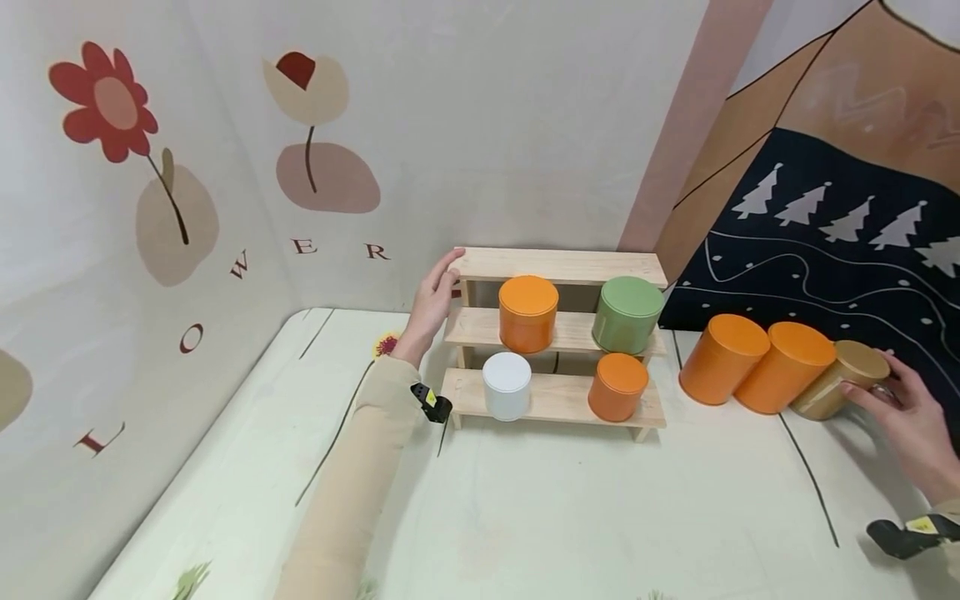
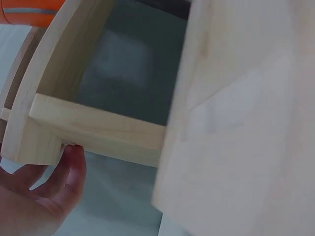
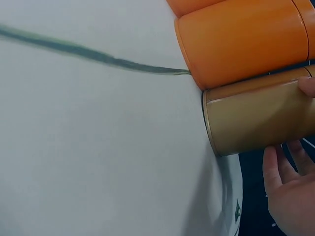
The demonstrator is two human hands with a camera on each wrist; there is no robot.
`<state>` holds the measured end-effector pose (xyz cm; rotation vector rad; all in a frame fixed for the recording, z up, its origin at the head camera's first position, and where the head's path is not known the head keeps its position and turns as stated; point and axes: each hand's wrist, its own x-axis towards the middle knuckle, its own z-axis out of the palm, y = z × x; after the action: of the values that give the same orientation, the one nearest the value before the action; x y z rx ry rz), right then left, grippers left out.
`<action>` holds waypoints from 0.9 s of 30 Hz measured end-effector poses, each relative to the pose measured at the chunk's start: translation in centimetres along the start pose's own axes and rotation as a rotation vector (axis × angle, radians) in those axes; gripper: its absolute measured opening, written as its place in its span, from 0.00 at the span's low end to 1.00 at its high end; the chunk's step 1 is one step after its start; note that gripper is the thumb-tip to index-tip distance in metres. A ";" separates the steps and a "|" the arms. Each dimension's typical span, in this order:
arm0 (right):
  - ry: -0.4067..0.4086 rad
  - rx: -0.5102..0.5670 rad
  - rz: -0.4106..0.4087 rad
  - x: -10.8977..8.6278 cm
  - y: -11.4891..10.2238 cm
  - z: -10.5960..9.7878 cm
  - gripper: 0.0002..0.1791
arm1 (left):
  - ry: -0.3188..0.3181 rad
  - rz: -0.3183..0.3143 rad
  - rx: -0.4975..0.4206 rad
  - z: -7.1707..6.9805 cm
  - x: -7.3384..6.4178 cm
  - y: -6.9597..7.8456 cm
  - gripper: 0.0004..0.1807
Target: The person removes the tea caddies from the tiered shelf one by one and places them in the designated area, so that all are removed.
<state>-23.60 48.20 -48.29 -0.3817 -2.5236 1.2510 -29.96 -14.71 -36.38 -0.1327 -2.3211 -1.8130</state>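
Note:
My left hand (image 1: pixel 430 305) grips the left end of a three-tier wooden shelf (image 1: pixel 555 265). In the left wrist view its fingers (image 2: pixel 74 172) bend against the wooden frame. At the right, my right hand (image 1: pixel 903 408) holds a gold canister (image 1: pixel 828 392) near its lid, thumb on the near side. The gold canister stands on the table against one orange canister (image 1: pixel 786 375), with another orange canister (image 1: pixel 722 367) beside that. On the middle tier are an orange canister (image 1: pixel 528 317) and a green canister (image 1: pixel 627 321). The bottom tier bears a white canister (image 1: pixel 507 392) and a small orange canister (image 1: pixel 617 392).
A pale cloth with printed lines covers the table (image 1: pixel 540 517). Behind the shelf hangs a light fabric wall (image 1: pixel 510 125) with printed flowers and letters. At the right back stands a dark panel (image 1: pixel 832 275) with printed trees, close behind the standing canisters.

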 end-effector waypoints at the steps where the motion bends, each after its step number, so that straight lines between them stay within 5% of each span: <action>1: -0.006 0.003 0.004 -0.1 -0.1 0.0 0.43 | 0.001 0.008 -0.001 0.0 -0.1 -0.1 0.23; 13: 0.001 0.006 -0.007 -0.7 -0.5 0.0 0.42 | -0.026 0.060 0.106 -0.2 -1.1 -0.4 0.28; 27: 0.119 0.161 -0.274 2.4 -2.0 -2.6 0.33 | -0.073 -0.028 0.056 -1.3 -3.2 -2.4 0.28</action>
<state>-25.00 49.74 -44.81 -0.0671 -2.2644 1.2708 -27.16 -16.42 -39.01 -0.1616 -2.4326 -1.7824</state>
